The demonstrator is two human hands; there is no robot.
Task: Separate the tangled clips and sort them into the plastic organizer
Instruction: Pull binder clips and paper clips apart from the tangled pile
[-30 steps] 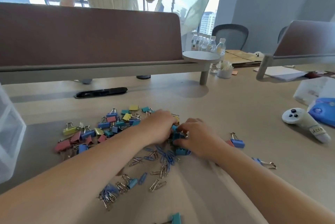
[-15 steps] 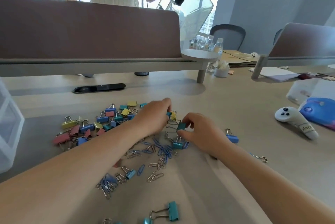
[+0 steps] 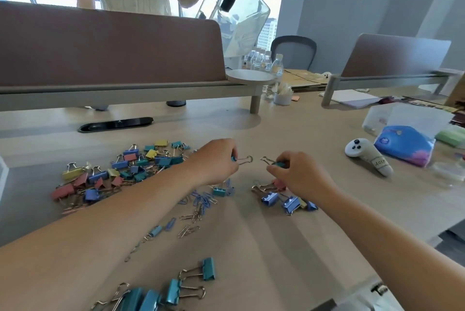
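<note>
At nine o'clock of the left hand lies a mixed pile of binder clips (image 3: pixel 118 172) in yellow, pink, blue and teal, too many and too overlapped to count exactly. The left hand (image 3: pixel 214 162) is pinched shut on one teal binder clip (image 3: pixel 242 159), its wire handle pointing toward three o'clock. Just apart from it, the right hand (image 3: pixel 299 177) is clamped on a second teal clip (image 3: pixel 273 162), its handle pointing toward nine o'clock; the two handles do not touch. At six o'clock of the left hand a loose scatter of blue and silver paper clips (image 3: pixel 198 203) covers the table (image 3: pixel 302 134). At six o'clock of the right hand sit three blue binder clips (image 3: pixel 286 201) close together. Along the near edge, four teal binder clips (image 3: pixel 176 290) lie in a group. At three o'clock, one white controller (image 3: pixel 367 157) rests beside a blue tissue pack (image 3: pixel 402 144). I cannot tell where the organizer is.
</note>
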